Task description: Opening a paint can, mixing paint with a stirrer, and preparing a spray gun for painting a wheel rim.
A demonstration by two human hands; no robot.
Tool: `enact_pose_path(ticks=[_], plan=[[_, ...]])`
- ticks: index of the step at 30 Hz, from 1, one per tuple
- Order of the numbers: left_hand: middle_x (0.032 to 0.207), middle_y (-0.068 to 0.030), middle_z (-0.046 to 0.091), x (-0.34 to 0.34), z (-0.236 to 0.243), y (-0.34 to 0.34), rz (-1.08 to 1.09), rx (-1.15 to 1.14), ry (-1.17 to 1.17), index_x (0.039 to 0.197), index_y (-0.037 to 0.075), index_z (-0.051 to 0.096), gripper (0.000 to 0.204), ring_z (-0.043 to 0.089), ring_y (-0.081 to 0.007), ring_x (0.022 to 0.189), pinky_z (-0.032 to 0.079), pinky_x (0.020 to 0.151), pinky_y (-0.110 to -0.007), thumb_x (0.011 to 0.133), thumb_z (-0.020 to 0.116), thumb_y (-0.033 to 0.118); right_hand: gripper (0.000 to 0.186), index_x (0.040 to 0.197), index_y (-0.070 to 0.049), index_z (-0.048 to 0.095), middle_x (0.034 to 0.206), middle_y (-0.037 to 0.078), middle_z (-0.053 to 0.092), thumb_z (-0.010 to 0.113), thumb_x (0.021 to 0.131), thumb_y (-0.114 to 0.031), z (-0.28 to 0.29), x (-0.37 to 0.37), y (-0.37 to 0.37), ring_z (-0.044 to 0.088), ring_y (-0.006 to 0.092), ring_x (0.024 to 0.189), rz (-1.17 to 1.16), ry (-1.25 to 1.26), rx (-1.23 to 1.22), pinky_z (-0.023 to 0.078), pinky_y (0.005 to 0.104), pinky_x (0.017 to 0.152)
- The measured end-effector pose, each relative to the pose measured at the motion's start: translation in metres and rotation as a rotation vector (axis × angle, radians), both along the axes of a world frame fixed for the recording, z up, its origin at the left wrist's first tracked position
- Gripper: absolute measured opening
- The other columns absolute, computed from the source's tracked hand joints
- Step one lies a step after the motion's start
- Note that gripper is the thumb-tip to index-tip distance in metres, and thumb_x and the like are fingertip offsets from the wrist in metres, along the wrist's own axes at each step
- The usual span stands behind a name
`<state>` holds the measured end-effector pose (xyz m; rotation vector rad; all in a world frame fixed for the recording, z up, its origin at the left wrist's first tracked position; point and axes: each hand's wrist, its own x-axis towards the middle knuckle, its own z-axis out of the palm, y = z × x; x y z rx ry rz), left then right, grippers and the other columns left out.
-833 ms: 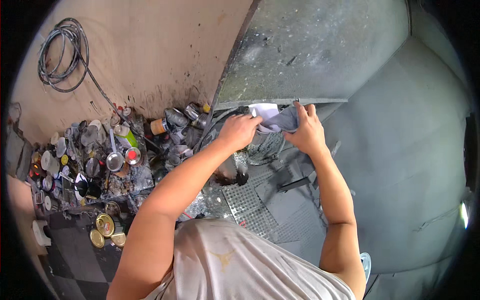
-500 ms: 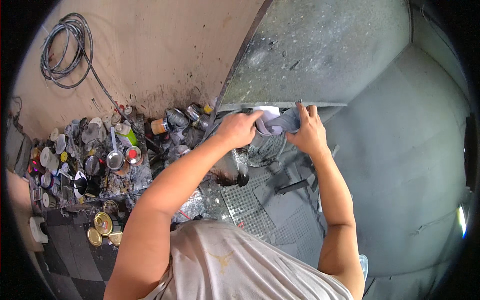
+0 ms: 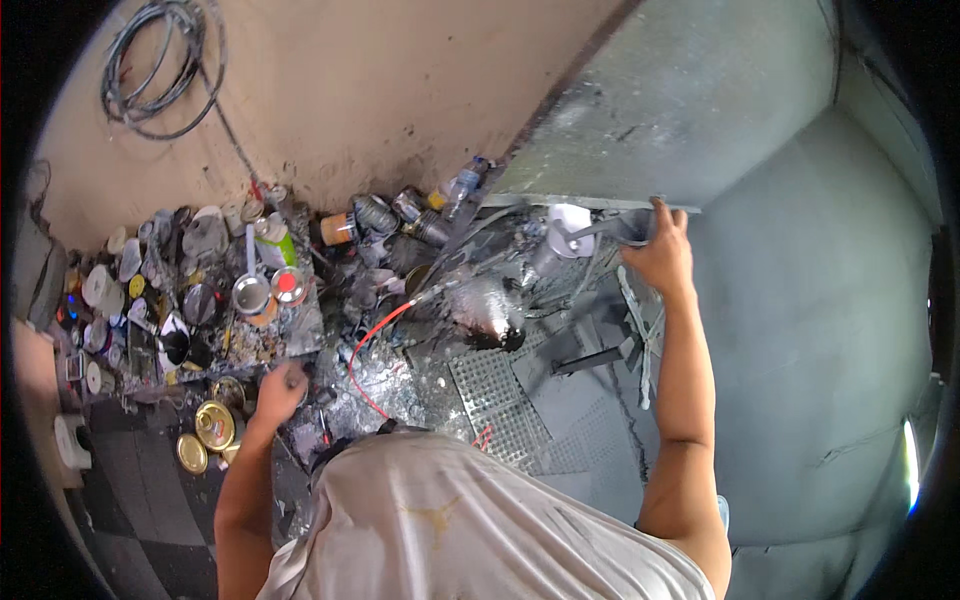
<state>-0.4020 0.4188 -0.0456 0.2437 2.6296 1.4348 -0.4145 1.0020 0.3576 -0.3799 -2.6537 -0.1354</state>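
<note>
My right hand [image 3: 662, 250] is closed on the rim of a grey cup [image 3: 634, 226], just under the lower edge of a large grey panel [image 3: 680, 110]. Left of that cup is a white container [image 3: 570, 217], with a grey strip between the two. I cannot tell what the strip belongs to. My left hand [image 3: 278, 397] is low at the left, by the front edge of a cluttered bench [image 3: 300, 345]. Its fingers are curled round something small and greyish that I cannot make out.
Tins, cups and bottles crowd the bench, with a metal ladle [image 3: 251, 292] and a red-topped can [image 3: 289, 285]. Gold lids [image 3: 214, 425] lie lower left. A red hose [image 3: 358, 350] curves near my shirt. Coiled black cable [image 3: 150, 70] hangs on the wall.
My left hand has left the white container and swung down left to the bench's front edge. My right hand keeps the grey cup, now slightly farther right in view. The view has shifted.
</note>
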Motion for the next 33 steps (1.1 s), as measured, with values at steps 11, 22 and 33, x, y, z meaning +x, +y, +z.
enact_pose_path(ticks=[11,22,33], plan=[[0.125,-0.0205,0.073,0.512,-0.191,-0.169,0.079,-0.381,-0.945,0.132,0.006,0.067,0.065,0.067,-0.0389,0.122,0.056,0.100,-0.045,0.080,0.080,0.044,0.081,0.151,0.004,0.047,0.145,0.023,0.055,0.083,0.081,-0.010,-0.056,0.017,-0.116,0.054,0.0288,0.131,0.308,0.200,-0.892,0.045,0.0406,0.111],[0.131,-0.0206,0.070,0.563,-0.214,-0.174,0.989,0.329,-1.060,0.144,0.000,0.057,0.055,0.066,-0.0307,0.123,0.046,0.107,-0.040,0.103,0.057,0.037,0.086,0.138,-0.002,0.059,0.129,0.018,0.059,0.099,0.065,-0.021,-0.361,-0.077,-0.444,0.055,0.0322,0.124,0.828,-0.127,-0.931,0.043,0.0465,0.110],[0.072,0.0028,0.052,0.744,-0.080,-0.165,1.336,0.356,-0.588,0.101,0.012,0.062,0.018,0.052,-0.0108,0.065,0.043,0.054,-0.032,0.105,0.058,0.028,0.089,0.138,-0.013,0.049,0.141,0.020,0.047,0.097,0.064,-0.023,-0.481,-0.093,-0.618,0.049,0.0434,0.132,0.699,-0.249,-0.782,0.045,0.0513,0.109]])
